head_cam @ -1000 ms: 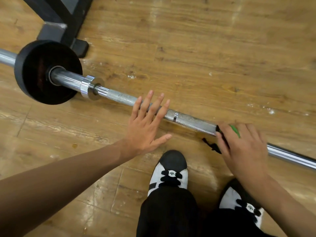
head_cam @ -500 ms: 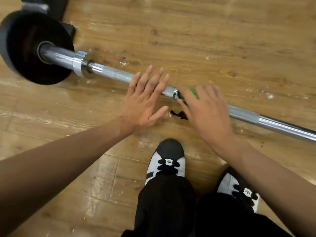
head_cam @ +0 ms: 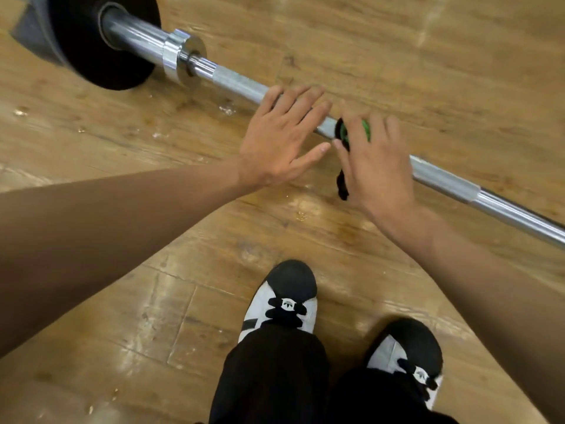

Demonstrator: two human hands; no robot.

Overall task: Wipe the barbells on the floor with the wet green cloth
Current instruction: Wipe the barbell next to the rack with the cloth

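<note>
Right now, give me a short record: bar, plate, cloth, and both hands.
bar: across the wooden floor
plate: black, on the bar's end, behind a metal collar
cloth: green, on the bar, mostly hidden under the right hand
left hand: fingers straight, laid over the bar
right hand: holds the cloth on the bar, close beside the left hand

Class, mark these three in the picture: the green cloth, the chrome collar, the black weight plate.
green cloth point(head_cam: 365, 130): head view, its exposed green patch.
chrome collar point(head_cam: 181, 56): head view, its shiny outer rim.
black weight plate point(head_cam: 88, 56): head view, its flat black face.
</note>
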